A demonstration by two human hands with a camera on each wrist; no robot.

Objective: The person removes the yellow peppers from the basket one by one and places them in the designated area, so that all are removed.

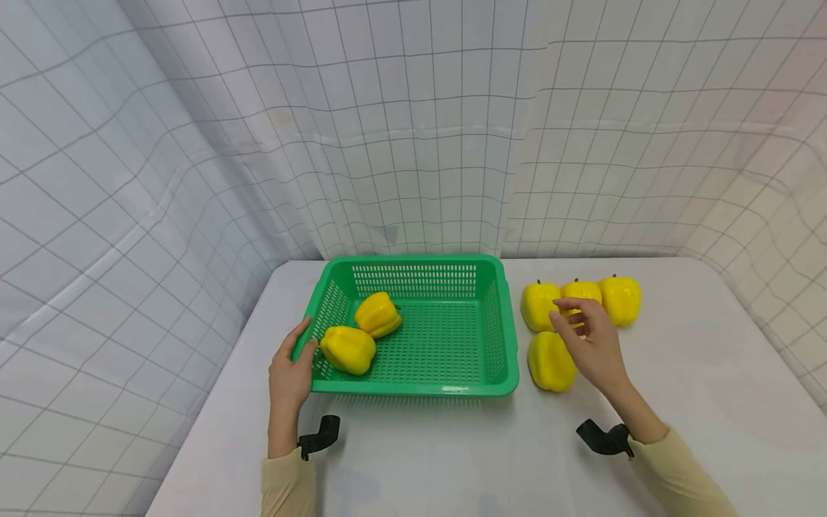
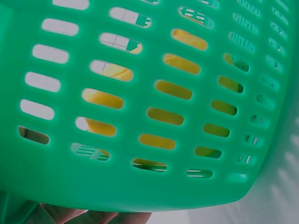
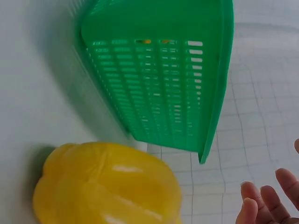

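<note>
The left hand [image 1: 291, 377] gripped the green plastic basket [image 1: 413, 389] at its nine o'clock edge, fingers and thumb bent round the rim; the left wrist view showed only finger parts past the basket's edge. The right hand [image 1: 597, 352] was raised at the basket's three o'clock, its fingers loosely bent, a clear gap between thumb and fingertips, and nothing in its hold.

About that hand lay four yellow bell peppers: a single pepper [image 1: 549, 362] at nine o'clock, partly behind it, and a row of three, with the left pepper [image 1: 540, 307] at ten, the middle pepper [image 1: 581, 289] near twelve and the end pepper [image 1: 622, 300] at one. Its fingertips overlapped the row in the head view; contact there could not be told.

Inside the basket, one bell pepper [image 1: 377, 316] sat at ten o'clock of its centre and another bell pepper [image 1: 349, 350] at eight. Basket and peppers rested on a white-covered table [image 1: 420, 459].
</note>
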